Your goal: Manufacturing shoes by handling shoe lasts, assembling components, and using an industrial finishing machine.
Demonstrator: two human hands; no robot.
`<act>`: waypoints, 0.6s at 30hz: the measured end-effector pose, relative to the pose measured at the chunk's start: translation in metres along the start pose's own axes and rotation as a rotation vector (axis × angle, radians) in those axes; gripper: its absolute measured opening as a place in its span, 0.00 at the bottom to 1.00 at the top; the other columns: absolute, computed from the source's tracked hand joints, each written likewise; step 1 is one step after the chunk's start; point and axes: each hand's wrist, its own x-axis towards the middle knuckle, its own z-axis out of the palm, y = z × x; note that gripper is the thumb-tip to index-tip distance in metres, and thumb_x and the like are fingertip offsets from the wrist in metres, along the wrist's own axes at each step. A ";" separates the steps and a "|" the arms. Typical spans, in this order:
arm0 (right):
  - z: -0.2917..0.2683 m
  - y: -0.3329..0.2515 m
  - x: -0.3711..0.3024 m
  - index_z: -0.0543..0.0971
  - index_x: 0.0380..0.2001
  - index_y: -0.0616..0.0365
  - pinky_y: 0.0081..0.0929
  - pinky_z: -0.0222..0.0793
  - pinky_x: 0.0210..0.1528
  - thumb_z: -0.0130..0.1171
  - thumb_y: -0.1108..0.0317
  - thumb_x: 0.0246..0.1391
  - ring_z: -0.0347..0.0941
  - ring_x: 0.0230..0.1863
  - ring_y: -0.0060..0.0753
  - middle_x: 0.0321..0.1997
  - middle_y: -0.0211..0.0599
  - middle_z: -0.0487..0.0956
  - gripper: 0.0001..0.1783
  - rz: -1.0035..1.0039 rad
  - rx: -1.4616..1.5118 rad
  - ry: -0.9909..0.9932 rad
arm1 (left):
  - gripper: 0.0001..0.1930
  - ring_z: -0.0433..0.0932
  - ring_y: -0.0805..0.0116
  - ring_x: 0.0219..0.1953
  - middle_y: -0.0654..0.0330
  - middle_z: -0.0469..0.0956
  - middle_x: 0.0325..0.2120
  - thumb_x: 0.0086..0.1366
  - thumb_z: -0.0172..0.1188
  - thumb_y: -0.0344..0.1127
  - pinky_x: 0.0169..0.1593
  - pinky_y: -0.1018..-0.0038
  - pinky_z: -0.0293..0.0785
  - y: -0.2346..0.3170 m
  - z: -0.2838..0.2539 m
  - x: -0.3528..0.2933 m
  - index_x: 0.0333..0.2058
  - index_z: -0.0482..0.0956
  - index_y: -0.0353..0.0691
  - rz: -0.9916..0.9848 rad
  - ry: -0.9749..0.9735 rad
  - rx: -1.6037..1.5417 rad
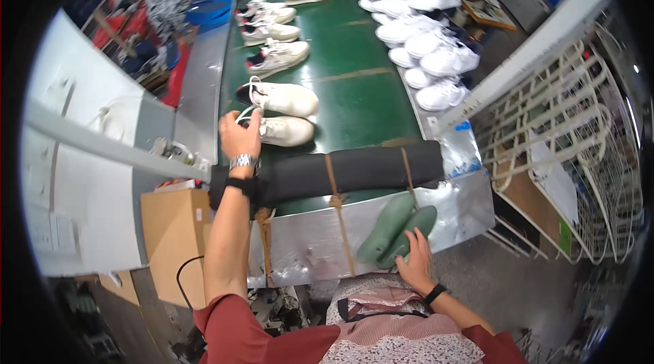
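Note:
My left hand (240,136) reaches to the near end of the green conveyor, its fingers closed at the heel and laces of a cream sneaker (289,131). Right behind it lies a second cream sneaker (289,98) with a dark lining and loose white laces. At the metal end plate, my right hand (414,260) has its fingers curled on the nearer of two green shoe lasts (424,219). The other green shoe last (385,228) rests alongside, to its left. Part of my right hand's grip is hidden.
A dark padded roll (368,170), tied with brown cords, crosses the conveyor (354,102) in front of me. More cream sneakers (279,55) line its left side; white shoes (436,57) are piled along the right. A wire rack (552,132) stands right, a cardboard box (174,234) left.

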 end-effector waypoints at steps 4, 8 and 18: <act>0.035 0.006 0.008 0.54 0.66 0.74 0.47 0.54 0.71 0.75 0.52 0.43 0.58 0.69 0.61 0.66 0.63 0.61 0.58 0.539 0.394 0.077 | 0.16 0.77 0.50 0.42 0.47 0.78 0.41 0.62 0.67 0.40 0.46 0.58 0.73 0.008 0.058 -0.115 0.40 0.75 0.34 0.202 -0.394 -0.240; 0.056 -0.009 0.010 0.38 0.70 0.78 0.48 0.47 0.77 0.73 0.59 0.41 0.48 0.74 0.73 0.72 0.75 0.49 0.67 0.551 0.354 -0.046 | 0.20 0.79 0.53 0.43 0.48 0.79 0.43 0.66 0.64 0.42 0.50 0.65 0.75 -0.079 0.105 -0.314 0.48 0.77 0.31 0.174 -0.806 -0.252; -0.070 0.169 -0.053 0.55 0.75 0.58 0.30 0.58 0.70 0.58 0.72 0.54 0.61 0.70 0.35 0.72 0.42 0.64 0.45 0.500 1.290 -0.203 | 0.46 0.72 0.61 0.56 0.55 0.71 0.55 0.56 0.73 0.36 0.61 0.63 0.69 0.090 0.027 -0.508 0.68 0.56 0.37 -0.484 -1.174 -0.899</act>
